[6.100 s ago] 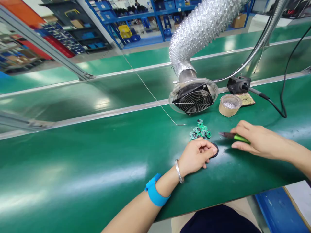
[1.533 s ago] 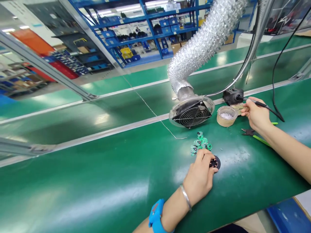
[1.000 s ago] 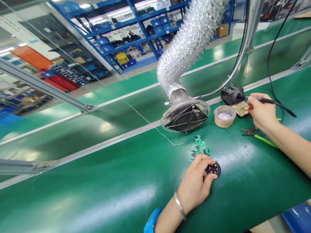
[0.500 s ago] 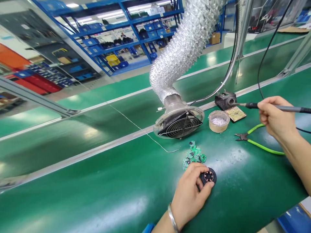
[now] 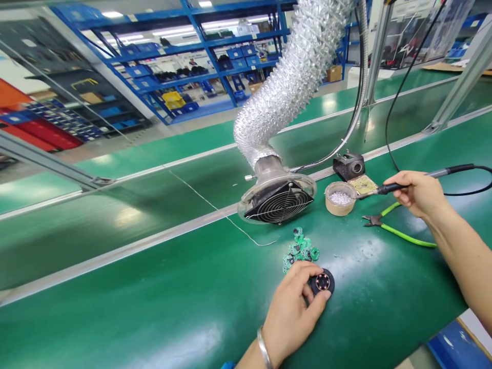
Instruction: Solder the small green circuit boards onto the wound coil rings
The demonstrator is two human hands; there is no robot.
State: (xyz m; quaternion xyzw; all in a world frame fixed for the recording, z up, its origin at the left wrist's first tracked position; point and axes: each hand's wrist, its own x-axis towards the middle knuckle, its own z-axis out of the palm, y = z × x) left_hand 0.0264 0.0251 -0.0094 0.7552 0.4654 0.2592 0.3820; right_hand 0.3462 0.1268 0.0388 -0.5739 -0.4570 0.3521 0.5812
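Note:
My left hand (image 5: 294, 307) grips a round black part (image 5: 328, 288) between thumb and fingers, low over the bench; copper-coloured windings ring its centre. Just behind that hand lies a small heap of green circuit boards (image 5: 302, 248). In my right hand (image 5: 421, 192) is a soldering iron (image 5: 388, 188), its tip pointing left at the rim of a round tub (image 5: 340, 205) with silvery bits inside. The iron's black stand (image 5: 349, 166) and a yellowish sponge tray (image 5: 363, 184) are behind the tip. Below the right hand rest green-handled cutters (image 5: 403, 234).
A fume extractor (image 5: 282, 202) on a silver flexible duct (image 5: 284, 87) hangs over the bench's far side. Solder wire (image 5: 230, 220) trails down to the green bench top (image 5: 154, 307). The iron's cable (image 5: 476, 189) loops at right. Blue shelving (image 5: 215, 41) stands beyond.
The soldering iron has moved away from its stand, down and left to the tub's rim. My left hand keeps its hold on the black part. The whole view has shifted slightly.

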